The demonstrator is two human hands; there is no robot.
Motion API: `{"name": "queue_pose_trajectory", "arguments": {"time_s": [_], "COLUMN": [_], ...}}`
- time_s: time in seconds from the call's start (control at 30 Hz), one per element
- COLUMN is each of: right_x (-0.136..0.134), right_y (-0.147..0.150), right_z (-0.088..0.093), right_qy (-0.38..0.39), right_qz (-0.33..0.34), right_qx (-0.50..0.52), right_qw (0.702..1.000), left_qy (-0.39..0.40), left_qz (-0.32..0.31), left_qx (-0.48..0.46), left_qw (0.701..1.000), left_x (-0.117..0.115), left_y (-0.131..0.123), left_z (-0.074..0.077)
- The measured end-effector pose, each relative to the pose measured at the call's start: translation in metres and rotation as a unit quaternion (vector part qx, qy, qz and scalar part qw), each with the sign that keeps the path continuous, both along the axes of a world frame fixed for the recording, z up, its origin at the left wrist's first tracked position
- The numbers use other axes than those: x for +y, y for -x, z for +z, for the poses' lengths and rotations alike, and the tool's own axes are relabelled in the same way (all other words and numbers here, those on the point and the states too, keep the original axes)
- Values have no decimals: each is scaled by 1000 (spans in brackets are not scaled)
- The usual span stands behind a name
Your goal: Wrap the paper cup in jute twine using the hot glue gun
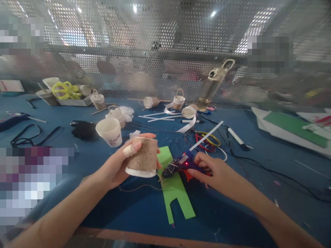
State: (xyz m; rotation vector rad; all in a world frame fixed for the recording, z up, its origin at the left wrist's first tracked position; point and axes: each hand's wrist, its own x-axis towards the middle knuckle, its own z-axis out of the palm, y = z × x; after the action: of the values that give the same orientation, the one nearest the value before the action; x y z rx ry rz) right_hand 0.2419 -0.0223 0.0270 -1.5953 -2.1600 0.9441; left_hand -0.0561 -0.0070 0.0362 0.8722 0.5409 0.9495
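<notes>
My left hand [124,158] is wrapped round a paper cup [143,156] covered in brown twine, with a white rim at its lower end. A loose tail of twine [141,187] trails from the cup. In my right hand [210,168] is a dark blue hot glue gun [184,162] with a red light and an orange-red trigger. Its nozzle, tangled with fine strands, points left and sits close beside the cup; whether they touch I cannot tell. A white glue stick [207,135] sticks out of the gun's back. Below both lies a green paper cutout [176,193].
Left of the cup stands a plain white paper cup [110,132]. Several twine-wrapped cups with handles, one a small basket [179,101], line the back. A clear bottle [213,84] stands by the perforated metal screen [160,44]. A black cable [274,172] runs across the right side.
</notes>
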Motion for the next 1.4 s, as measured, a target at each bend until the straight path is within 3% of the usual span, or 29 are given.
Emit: {"name": "queue_pose_trajectory", "arguments": {"time_s": [0.17,0.33,0.5,0.73,0.9,1.03,1.2,1.3,1.4], "right_x": [2,3,7,17,12,5,0,1,1], "right_y": [-2,-6,-21,-27,-10,1,12,16,16], "right_z": [3,8,13,15,21,24,20,11,-3], "right_qy": [29,49,20,9,-30,-35,-81,-37,-3], "right_qz": [22,30,-14,-96,-102,-78,-20,60,71], "right_qx": [25,30,10,104,249,265,348,393,432], "right_qw": [999,998,1000,990,963,960,934,917,899], "left_qy": [57,65,59,23,67,86,102,118,114], "left_qz": [-19,-38,-39,82,93,146,132,119,120], "left_qx": [18,26,32,52,79,25,-22,-14,-17], "left_qw": [998,997,997,995,990,985,986,986,986], "left_x": [0,-2,-1,-5,-9,-6,-6,-7,-7], "left_y": [-9,-12,-11,-10,-8,-13,-27,-31,-29], "left_z": [-9,-15,-18,-9,-9,-7,-8,-14,-19]}}
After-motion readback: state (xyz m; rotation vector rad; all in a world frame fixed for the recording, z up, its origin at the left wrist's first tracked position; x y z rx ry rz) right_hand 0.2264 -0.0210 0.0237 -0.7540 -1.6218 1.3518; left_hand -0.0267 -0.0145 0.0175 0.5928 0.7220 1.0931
